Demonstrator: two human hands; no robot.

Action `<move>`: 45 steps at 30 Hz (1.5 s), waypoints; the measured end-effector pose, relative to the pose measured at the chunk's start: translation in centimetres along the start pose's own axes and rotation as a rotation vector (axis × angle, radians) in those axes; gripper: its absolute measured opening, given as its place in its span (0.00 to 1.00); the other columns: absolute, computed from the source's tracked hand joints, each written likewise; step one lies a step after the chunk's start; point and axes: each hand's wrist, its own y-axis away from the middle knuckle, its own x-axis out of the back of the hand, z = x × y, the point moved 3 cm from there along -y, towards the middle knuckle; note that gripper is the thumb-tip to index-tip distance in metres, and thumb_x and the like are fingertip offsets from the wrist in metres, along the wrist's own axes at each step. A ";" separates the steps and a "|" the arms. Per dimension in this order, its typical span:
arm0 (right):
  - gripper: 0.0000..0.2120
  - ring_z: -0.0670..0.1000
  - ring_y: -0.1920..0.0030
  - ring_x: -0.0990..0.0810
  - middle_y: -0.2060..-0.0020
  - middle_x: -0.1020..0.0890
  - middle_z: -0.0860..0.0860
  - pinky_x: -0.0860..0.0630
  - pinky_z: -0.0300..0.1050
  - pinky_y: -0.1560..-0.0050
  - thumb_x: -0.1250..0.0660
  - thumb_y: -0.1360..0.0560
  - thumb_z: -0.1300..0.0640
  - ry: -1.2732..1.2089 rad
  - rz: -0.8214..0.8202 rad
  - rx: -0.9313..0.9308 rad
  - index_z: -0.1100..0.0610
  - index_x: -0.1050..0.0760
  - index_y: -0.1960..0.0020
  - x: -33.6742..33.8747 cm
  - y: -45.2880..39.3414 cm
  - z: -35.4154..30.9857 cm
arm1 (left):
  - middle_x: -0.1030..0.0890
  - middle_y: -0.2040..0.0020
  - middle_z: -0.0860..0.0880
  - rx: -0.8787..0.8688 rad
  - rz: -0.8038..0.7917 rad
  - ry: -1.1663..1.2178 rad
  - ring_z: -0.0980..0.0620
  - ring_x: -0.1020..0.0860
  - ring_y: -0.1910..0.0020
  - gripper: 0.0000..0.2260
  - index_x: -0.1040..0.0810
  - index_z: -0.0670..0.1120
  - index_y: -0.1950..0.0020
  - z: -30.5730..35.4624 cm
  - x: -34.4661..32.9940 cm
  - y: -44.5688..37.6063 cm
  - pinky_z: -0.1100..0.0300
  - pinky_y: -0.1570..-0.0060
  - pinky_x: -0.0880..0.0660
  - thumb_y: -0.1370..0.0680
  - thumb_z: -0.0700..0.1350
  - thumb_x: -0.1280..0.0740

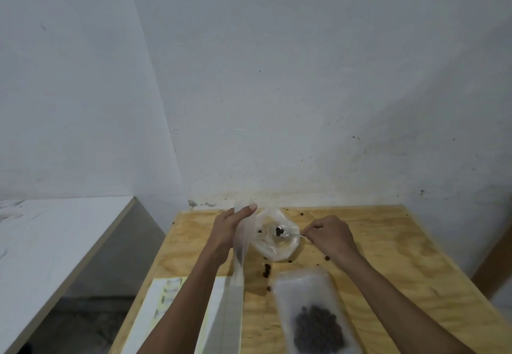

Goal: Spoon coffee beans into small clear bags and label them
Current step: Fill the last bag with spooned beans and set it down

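Head view: left hand (pixel 232 229) pinches an empty long clear plastic bag (pixel 238 254) upright while right hand (pixel 328 236) grips a small metal spoon (pixel 288 234) scooping dark coffee beans (pixel 279 231) from a crumpled clear supply bag (pixel 277 240) on the plywood table (pixel 388 256); filling step, next likely needs carrying the spoon to the held bag's mouth.

Dark brown beans (pixel 318 328) — clear bag (pixel 310 298), pale yellow plywood table (pixel 388 256)
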 end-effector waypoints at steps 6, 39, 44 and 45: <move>0.09 0.45 0.60 0.16 0.54 0.13 0.45 0.16 0.44 0.61 0.31 0.23 0.58 0.135 -0.004 0.099 0.50 0.12 0.56 -0.5 0.8 -2.4 | 0.15 0.54 0.61 -0.010 0.021 0.011 0.60 0.20 0.49 0.12 0.15 0.53 0.50 0.1 -0.1 0.3 0.60 0.49 0.26 0.29 0.57 0.26; 0.09 0.54 0.59 0.13 0.60 0.12 0.50 0.16 0.51 0.55 0.27 0.27 0.53 -0.093 -0.064 -0.046 0.56 0.12 0.60 -2.7 0.9 -0.5 | 0.14 0.42 0.49 -0.025 0.064 0.088 0.48 0.16 0.42 0.30 0.15 0.48 0.40 0.2 1.7 -0.6 0.49 0.43 0.23 0.36 0.63 0.24; 0.09 0.37 0.65 0.23 0.51 0.12 0.43 0.31 0.31 0.68 0.31 0.22 0.57 0.001 -0.045 0.016 0.49 0.12 0.53 -2.7 1.4 -1.2 | 0.13 0.44 0.48 -0.094 0.064 0.020 0.49 0.16 0.43 0.22 0.14 0.45 0.42 0.6 2.1 0.1 0.49 0.39 0.23 0.30 0.57 0.22; 0.09 0.37 0.65 0.24 0.50 0.13 0.43 0.32 0.30 0.68 0.31 0.22 0.57 -0.001 -0.044 0.022 0.50 0.12 0.52 -2.7 1.5 -1.4 | 0.13 0.44 0.49 -0.113 0.069 0.007 0.51 0.16 0.43 0.20 0.14 0.45 0.42 0.8 2.2 0.2 0.49 0.39 0.24 0.29 0.55 0.23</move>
